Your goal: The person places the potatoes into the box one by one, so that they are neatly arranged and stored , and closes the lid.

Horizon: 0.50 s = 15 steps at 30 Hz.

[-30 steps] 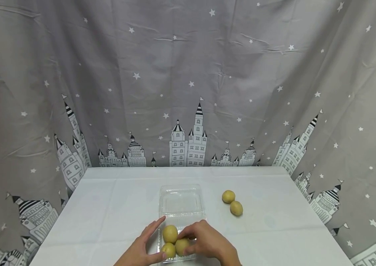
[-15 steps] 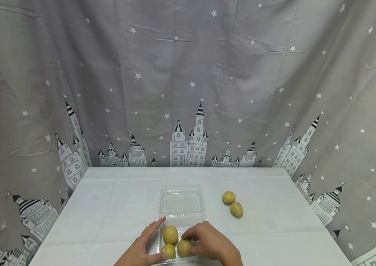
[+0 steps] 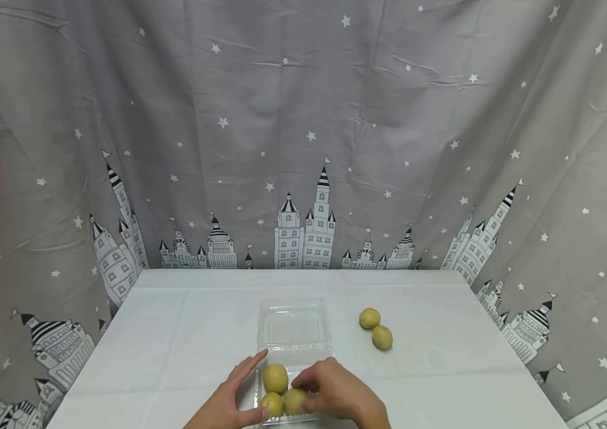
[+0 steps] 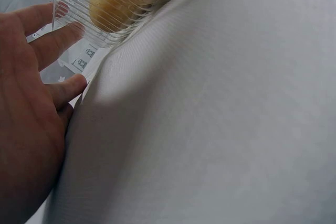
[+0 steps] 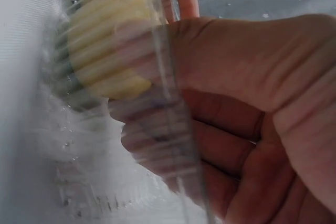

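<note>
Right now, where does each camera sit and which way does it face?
Head: worn there, looking forward and down at table, box, potatoes, left fingers and right fingers.
Left wrist: worn there, facing the box's ribbed side; left fingers show.
Right wrist: worn there, facing the box's wall; right fingers show.
Shared: both wrist views show box and potatoes.

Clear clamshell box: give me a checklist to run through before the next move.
1. Lid folded open, away from the base: ok, it lies flat behind it.
2. Right grip secure on the near-right potato: ok, thumb and fingers pinch it.
3. Near-right potato resting on the base's floor: cannot tell, its underside is hard to make out.
4. Left grip clear of the near-left potato: cannot tell, the thumb overlaps it in the head view.
5. All potatoes in the box: not ok, two loose potatoes lie on the tabletop to the right.
</note>
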Each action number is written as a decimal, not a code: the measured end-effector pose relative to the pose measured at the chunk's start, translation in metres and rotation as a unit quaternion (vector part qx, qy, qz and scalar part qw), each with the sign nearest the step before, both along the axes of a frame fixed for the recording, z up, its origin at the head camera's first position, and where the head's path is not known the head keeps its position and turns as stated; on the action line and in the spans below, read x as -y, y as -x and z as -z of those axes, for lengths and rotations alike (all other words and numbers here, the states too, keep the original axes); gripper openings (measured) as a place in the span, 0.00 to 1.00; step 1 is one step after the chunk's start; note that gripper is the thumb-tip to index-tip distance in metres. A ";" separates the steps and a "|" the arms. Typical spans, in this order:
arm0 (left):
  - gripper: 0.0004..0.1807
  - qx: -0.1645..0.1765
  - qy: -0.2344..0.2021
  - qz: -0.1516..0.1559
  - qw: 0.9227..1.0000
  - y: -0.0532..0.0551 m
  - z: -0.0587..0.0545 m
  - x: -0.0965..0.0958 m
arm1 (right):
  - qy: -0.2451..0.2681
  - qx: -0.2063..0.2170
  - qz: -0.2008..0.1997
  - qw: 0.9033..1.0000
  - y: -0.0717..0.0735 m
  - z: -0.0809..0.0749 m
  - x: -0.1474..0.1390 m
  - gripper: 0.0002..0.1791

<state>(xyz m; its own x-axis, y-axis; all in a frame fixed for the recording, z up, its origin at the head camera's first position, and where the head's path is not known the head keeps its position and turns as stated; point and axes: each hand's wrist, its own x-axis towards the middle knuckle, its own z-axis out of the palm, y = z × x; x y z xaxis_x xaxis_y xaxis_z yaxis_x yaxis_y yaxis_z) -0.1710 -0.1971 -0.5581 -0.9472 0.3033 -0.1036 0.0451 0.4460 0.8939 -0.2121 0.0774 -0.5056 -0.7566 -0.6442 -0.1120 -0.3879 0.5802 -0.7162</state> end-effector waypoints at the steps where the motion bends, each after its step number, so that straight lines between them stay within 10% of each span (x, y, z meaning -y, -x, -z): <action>1: 0.55 0.001 0.000 0.000 1.000 0.000 0.000 0.000 | 0.001 0.001 -0.001 1.000 0.000 -0.001 -0.001 0.19; 15: 0.56 -0.006 -0.007 0.001 1.000 0.000 0.000 0.000 | 0.004 -0.024 0.005 1.000 0.002 -0.005 -0.012 0.18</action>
